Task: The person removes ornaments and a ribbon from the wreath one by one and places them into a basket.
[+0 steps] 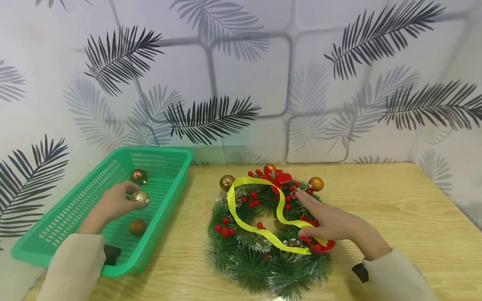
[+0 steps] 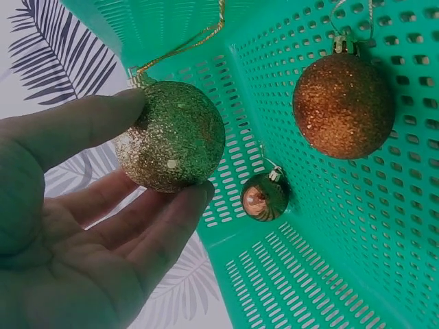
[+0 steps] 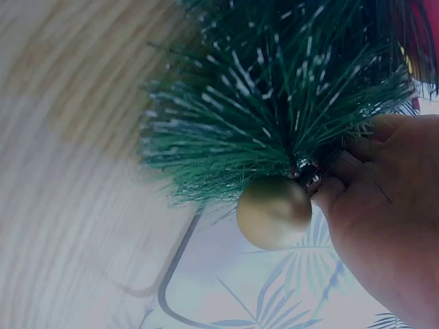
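My left hand (image 1: pixel 114 203) pinches a glittery pale-gold ball (image 1: pixel 140 198) between thumb and fingers over the green basket (image 1: pixel 180 184). In the left wrist view a gold cord loop hangs from this ball (image 2: pixel 171 137), and the left hand (image 2: pixel 75 240) has it by thumb and fingertips. My right hand (image 1: pixel 335 225) rests with extended fingers on the right side of the green wreath (image 1: pixel 248 263), over a yellow ribbon (image 1: pixel 241 221) and red flowers. The right wrist view has the right hand (image 3: pixel 391 212) against the needles beside a gold ball (image 3: pixel 274 212).
A shiny brown ball (image 1: pixel 139 176) and a glittery copper ball (image 1: pixel 137 227) lie in the basket. Brown and orange balls (image 1: pixel 316 184) are at the wreath's back edge. The wooden table (image 1: pixel 376 188) meets a leaf-patterned backdrop (image 1: pixel 256 83).
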